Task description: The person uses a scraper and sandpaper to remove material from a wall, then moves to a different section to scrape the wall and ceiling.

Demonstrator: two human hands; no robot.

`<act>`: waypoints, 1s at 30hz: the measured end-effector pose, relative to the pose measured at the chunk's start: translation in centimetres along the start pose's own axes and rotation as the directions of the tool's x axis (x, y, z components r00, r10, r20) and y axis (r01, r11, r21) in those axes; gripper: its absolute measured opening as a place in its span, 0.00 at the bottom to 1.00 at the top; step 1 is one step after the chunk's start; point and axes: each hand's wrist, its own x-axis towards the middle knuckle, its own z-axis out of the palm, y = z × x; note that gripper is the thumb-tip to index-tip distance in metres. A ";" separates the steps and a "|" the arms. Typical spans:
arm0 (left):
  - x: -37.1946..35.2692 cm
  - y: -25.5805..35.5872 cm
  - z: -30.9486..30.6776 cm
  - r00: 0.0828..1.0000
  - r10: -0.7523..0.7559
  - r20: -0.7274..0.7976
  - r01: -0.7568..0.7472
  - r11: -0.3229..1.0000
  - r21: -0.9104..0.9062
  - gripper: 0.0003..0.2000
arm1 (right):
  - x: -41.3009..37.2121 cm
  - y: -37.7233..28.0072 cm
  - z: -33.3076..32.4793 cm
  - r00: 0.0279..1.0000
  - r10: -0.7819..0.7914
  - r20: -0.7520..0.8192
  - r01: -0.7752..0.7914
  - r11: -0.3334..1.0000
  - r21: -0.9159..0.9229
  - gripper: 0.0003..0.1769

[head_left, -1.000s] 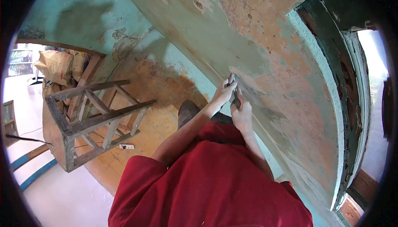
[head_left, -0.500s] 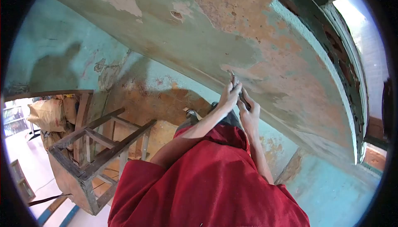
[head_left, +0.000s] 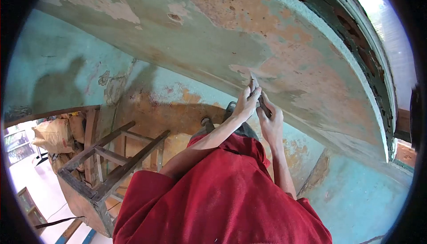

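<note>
My left hand [head_left: 246, 104] is closed around the front of a narrow scraper [head_left: 252, 80], its thin grey tip pressed to or very near the peeling wall surface [head_left: 209, 48]. Close beside it, my right hand [head_left: 272, 118] wraps the dark handle end of the same tool. Fingers cover much of the scraper, so its full shape is hidden. Around the tip, pale bare patches border the dull green paint.
A wooden frame like an upturned stool or ladder [head_left: 117, 158] stands at the left. Behind it are stuffed sacks [head_left: 53, 136]. A curved wall edge with a dark wooden frame [head_left: 356, 43] rises at the right. My feet [head_left: 230, 107] show below.
The view has shifted slightly, moving the wall and wooden frame in the picture. Both hands keep their hold on the scraper, its tip staying near the same bare patch.
</note>
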 end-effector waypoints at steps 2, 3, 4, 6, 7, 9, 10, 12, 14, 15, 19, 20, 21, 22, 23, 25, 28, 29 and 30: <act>0.9 -1.1 0.0 0.991 -0.033 -0.128 0.022 0.996 -0.084 0.17 | 0.9 0.2 0.5 1.000 -0.011 0.009 0.012 0.993 -0.116 0.28; 1.9 -2.6 -1.0 0.978 -0.175 -0.111 0.166 0.982 -0.085 0.17 | 1.8 1.2 1.8 1.000 0.006 0.019 -0.004 0.989 -0.145 0.28; 2.4 -3.3 -1.6 0.967 -0.165 -0.195 0.160 0.986 -0.040 0.16 | 2.2 2.1 2.9 0.999 0.034 0.031 -0.029 0.985 -0.172 0.28; 3.1 -6.1 -2.8 0.992 -0.107 -0.069 0.093 0.979 -0.181 0.15 | 0.8 1.3 3.0 1.000 -0.007 -0.006 0.006 0.982 -0.188 0.29; 1.9 -3.3 -2.5 0.993 -0.117 -0.036 0.110 0.982 -0.156 0.14 | 0.3 0.7 3.0 0.998 -0.043 -0.040 0.034 0.978 -0.204 0.30; 1.2 -1.0 -1.7 0.989 -0.147 0.005 0.144 0.959 -0.244 0.12 | 0.6 0.2 2.7 0.992 -0.109 -0.066 0.099 0.985 -0.138 0.28; 1.4 -1.6 -2.1 0.988 -0.151 0.006 0.148 0.959 -0.243 0.12 | 0.5 -0.2 2.4 0.979 -0.167 -0.115 0.160 0.984 -0.073 0.27; 1.5 -3.0 -2.7 0.992 -0.121 0.033 0.125 0.946 -0.300 0.10 | -0.5 -1.1 2.7 0.997 0.070 -0.018 -0.073 0.970 -0.234 0.28; 1.6 -3.3 -2.4 0.996 -0.076 0.056 0.090 0.948 -0.304 0.12 | -0.3 -1.1 3.8 0.975 -0.177 -0.134 0.166 0.982 -0.091 0.29; 1.6 -3.3 -2.0 0.996 -0.088 0.003 0.087 0.971 -0.224 0.12 | -0.4 -1.6 2.3 0.997 0.072 -0.014 -0.073 0.987 -0.141 0.29; 1.6 -0.7 -1.6 0.982 -0.187 -0.031 0.178 0.966 -0.186 0.14 | 1.0 0.1 1.8 0.988 -0.147 -0.047 0.143 0.986 -0.086 0.27; 2.0 -1.3 -1.8 0.975 -0.218 -0.052 0.207 0.964 -0.165 0.14 | 1.5 0.7 2.4 0.987 -0.150 -0.050 0.145 0.986 -0.087 0.27; 3.1 -3.6 -2.0 0.980 -0.179 -0.092 0.147 0.950 -0.276 0.12 | 1.9 1.2 3.1 0.994 -0.105 -0.021 0.100 0.982 -0.157 0.26; 2.9 -3.2 -3.0 0.976 -0.215 -0.034 0.196 0.936 -0.294 0.11 | 2.0 0.9 3.6 0.998 -0.055 0.008 0.055 0.972 -0.227 0.25; 2.6 -2.7 -2.9 0.980 -0.201 -0.013 0.188 0.937 -0.294 0.10 | 1.5 0.5 3.7 0.995 -0.102 0.009 0.101 0.956 -0.276 0.22; 1.5 -1.1 -2.4 0.996 -0.089 0.007 0.087 0.955 -0.285 0.09 | 0.7 -1.4 2.9 0.995 -0.097 -0.024 0.091 0.978 -0.187 0.22; 2.3 -2.1 -2.9 0.979 -0.201 -0.042 0.178 0.931 -0.317 0.09 | 0.9 0.7 4.2 0.977 -0.168 -0.132 0.154 0.982 -0.110 0.22; 2.5 -2.5 -3.7 0.977 -0.212 -0.016 0.196 0.926 -0.324 0.10 | 0.8 1.5 4.8 0.981 -0.165 -0.101 0.148 0.976 -0.161 0.23; 3.0 -2.6 -3.7 0.979 -0.203 -0.017 0.186 0.928 -0.324 0.10 | 1.4 1.8 5.1 0.982 -0.179 -0.064 0.162 0.964 -0.212 0.24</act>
